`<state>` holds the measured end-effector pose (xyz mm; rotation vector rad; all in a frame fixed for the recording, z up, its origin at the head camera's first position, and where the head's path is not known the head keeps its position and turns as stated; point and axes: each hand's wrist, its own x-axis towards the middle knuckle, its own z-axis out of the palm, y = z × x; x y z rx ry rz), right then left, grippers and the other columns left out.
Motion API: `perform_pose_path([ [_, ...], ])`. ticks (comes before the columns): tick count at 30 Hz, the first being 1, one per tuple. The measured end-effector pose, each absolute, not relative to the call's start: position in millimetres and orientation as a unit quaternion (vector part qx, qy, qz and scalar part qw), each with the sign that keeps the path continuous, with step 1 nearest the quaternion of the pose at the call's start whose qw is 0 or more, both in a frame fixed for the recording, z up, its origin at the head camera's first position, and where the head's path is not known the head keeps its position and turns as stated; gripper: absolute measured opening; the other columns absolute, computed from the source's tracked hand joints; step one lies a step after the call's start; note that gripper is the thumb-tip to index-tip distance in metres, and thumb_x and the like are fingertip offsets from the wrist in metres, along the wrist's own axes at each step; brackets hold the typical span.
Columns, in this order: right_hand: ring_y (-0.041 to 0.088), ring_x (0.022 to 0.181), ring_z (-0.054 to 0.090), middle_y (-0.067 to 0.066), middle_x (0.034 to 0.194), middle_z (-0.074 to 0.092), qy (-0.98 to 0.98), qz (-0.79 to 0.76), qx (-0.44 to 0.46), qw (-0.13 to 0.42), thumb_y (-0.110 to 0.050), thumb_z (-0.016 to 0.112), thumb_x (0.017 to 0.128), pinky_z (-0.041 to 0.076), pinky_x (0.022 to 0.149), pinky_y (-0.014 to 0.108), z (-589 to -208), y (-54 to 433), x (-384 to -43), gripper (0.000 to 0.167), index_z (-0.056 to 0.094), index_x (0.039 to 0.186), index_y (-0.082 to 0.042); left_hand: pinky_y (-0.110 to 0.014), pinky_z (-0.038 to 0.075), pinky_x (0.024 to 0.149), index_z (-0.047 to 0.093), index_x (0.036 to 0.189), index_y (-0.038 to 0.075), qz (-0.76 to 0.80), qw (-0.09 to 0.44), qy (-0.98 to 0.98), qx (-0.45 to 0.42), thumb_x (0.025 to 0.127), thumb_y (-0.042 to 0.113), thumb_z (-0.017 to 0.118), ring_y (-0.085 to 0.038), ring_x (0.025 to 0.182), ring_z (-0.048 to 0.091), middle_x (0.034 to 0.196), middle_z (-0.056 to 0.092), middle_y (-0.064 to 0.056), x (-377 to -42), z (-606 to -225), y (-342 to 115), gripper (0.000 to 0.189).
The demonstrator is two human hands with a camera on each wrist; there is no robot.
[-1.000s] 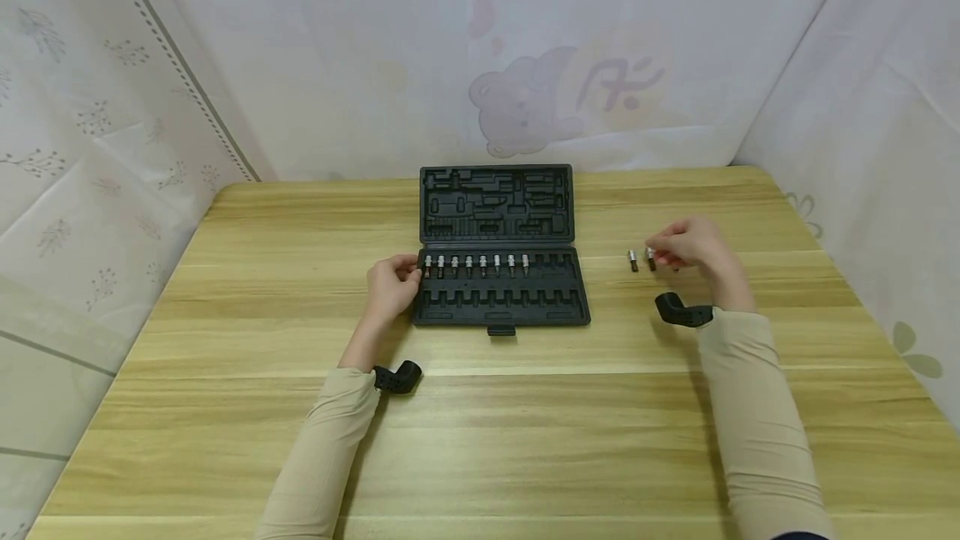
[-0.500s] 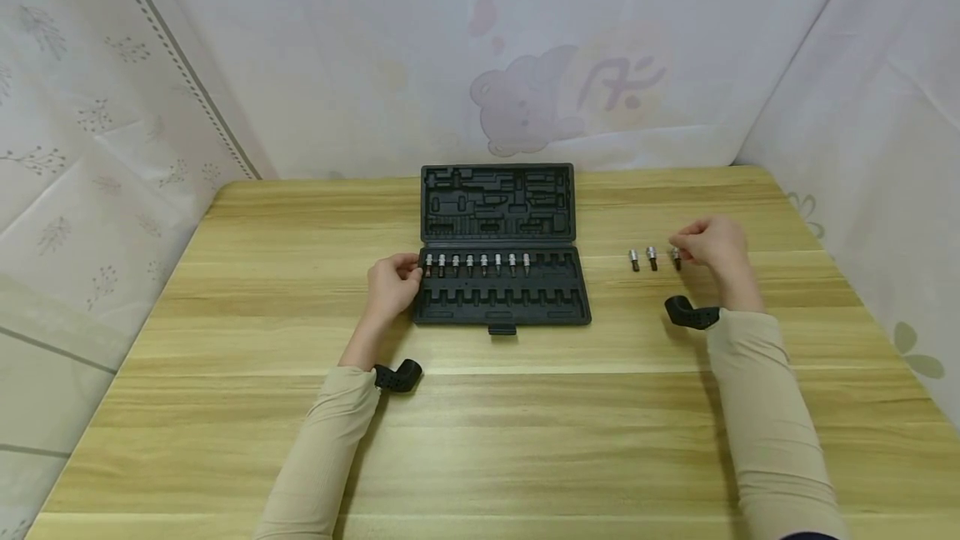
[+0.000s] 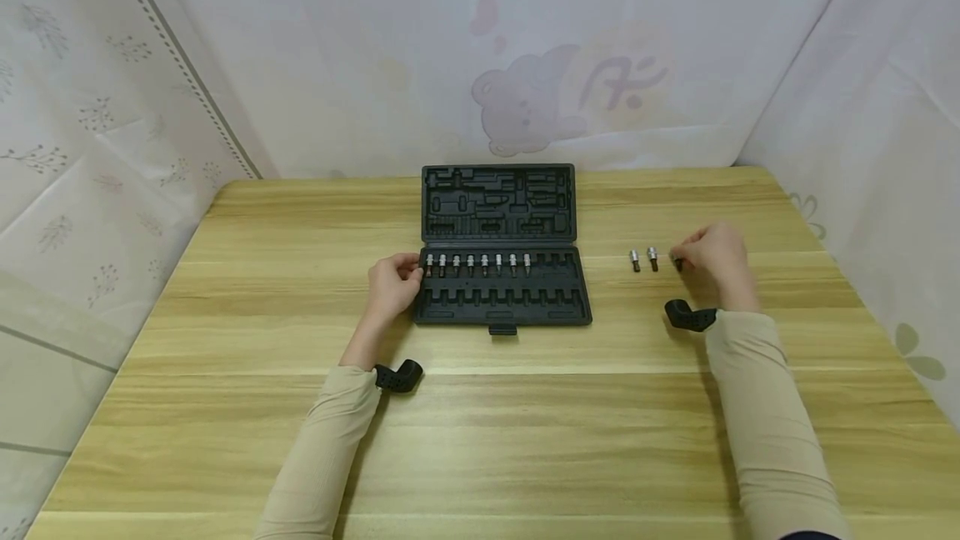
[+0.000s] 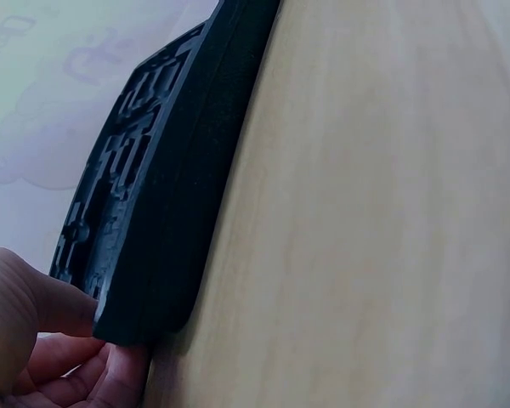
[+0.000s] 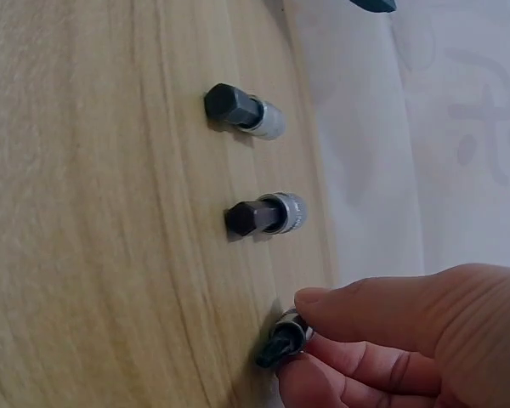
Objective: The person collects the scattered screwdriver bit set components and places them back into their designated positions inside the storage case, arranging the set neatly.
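Black plastic is making up the open case, which is lying on the wooden table with its lid at the far side. The left hand is gripping the case's left edge — thumb at the rim, fingers lower down. Eight little bits are sitting side by side in the case's far row. Well apart on the right, the right hand is pinching another bit in a narrow hold. Its dark end is maybe touching the table — the view is too poor to tell. Two more bits, silver and black, are lying just left of it, near each other.
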<state>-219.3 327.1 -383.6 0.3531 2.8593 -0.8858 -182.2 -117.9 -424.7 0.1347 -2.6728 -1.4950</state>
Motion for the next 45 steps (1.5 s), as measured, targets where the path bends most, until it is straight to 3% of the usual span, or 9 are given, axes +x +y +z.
perform_pose_path([
  [8,0.014,0.051,0.05,0.003,0.054,0.059,0.943,-0.29,0.14,0.079,-0.017,0.067,0.079,0.039,0.053,0.03,-384.8,324.8,-220.8,0.023,0.067,0.075,0.006,-0.034,0.05,0.072,0.066,0.107,-0.007,-0.486,0.039,-0.872,0.047,0.087,0.0,0.059,-0.028,0.083,0.061,0.094,0.065,-0.019,-181.6,-425.6,-118.2,0.023],
  [20,0.025,0.072,0.051,0.003,0.057,0.061,0.953,-0.252,0.142,0.088,-0.029,0.065,0.084,0.037,0.063,0.032,-384.5,324.6,-224.3,0.034,0.069,0.071,0.002,-0.033,0.049,0.071,0.066,0.107,-0.007,-0.486,0.043,-0.872,0.045,0.087,0.0,0.059,-0.028,0.083,0.061,0.094,0.065,-0.019,-182.9,-424.6,-117.4,0.023],
  [25,0.02,0.066,0.051,0.001,0.056,0.06,0.954,-0.253,0.131,0.093,-0.032,0.064,0.084,0.038,0.061,0.03,-382.3,324.5,-224.7,0.036,0.068,0.065,-0.002,-0.033,0.05,0.07,0.066,0.105,-0.009,-0.486,0.055,-0.871,0.037,0.085,-0.002,0.059,-0.028,0.08,0.062,0.091,0.066,-0.02,-183.8,-425.5,-117.7,0.021],
  [39,0.012,0.056,0.053,0.0,0.056,0.062,0.941,-0.307,0.101,0.096,-0.027,0.066,0.083,0.042,0.056,0.027,-375.3,311.1,-222.2,0.038,0.068,0.092,0.011,-0.032,0.049,0.069,0.066,0.106,-0.008,-0.486,0.048,-0.872,0.039,0.086,-0.001,0.059,-0.027,0.081,0.061,0.091,0.066,-0.019,-183.5,-427.4,-118.6,0.022],
  [45,0.012,0.057,0.055,-0.001,0.058,0.063,0.934,-0.325,0.102,0.106,-0.025,0.065,0.082,0.044,0.056,0.027,-373.2,298.7,-222.5,0.039,0.066,0.096,0.011,-0.032,0.049,0.069,0.066,0.106,-0.008,-0.486,0.051,-0.872,0.036,0.086,-0.001,0.058,-0.027,0.081,0.061,0.091,0.065,-0.019,-183.9,-427.3,-118.9,0.022],
])
